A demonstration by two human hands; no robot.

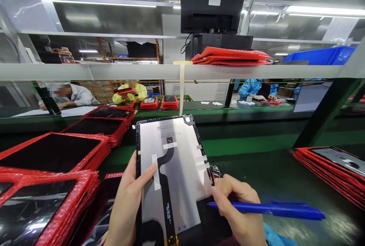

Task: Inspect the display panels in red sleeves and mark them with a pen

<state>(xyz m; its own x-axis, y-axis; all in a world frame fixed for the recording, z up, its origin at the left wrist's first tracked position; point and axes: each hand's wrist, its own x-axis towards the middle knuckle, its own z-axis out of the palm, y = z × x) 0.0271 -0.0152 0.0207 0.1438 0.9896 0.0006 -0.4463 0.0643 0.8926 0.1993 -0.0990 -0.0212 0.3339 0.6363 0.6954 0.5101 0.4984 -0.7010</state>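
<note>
A tablet screen panel (184, 173) is tilted up in front of me, its silver back toward me. A black ribbon cable (167, 191) runs down it, with strips of white tape (156, 172) on and beside the cable. My left hand (128, 198) grips the panel's left edge, thumb lying on the back near one tape strip. At the lower right edge is my right hand (239, 208), fingers pinched at the frame. A blue pen (281, 209) is held in that hand, pointing left across the panel. Small handwritten blue marks (181, 227) show near the panel's bottom.
Stacks of screens in red bubble wrap (54, 153) fill the left side. Another red-wrapped stack (332, 170) lies at the right on the green bench (256, 173). A shelf rail (137, 72) crosses ahead, with a monitor (213, 4) above. Several people work beyond it.
</note>
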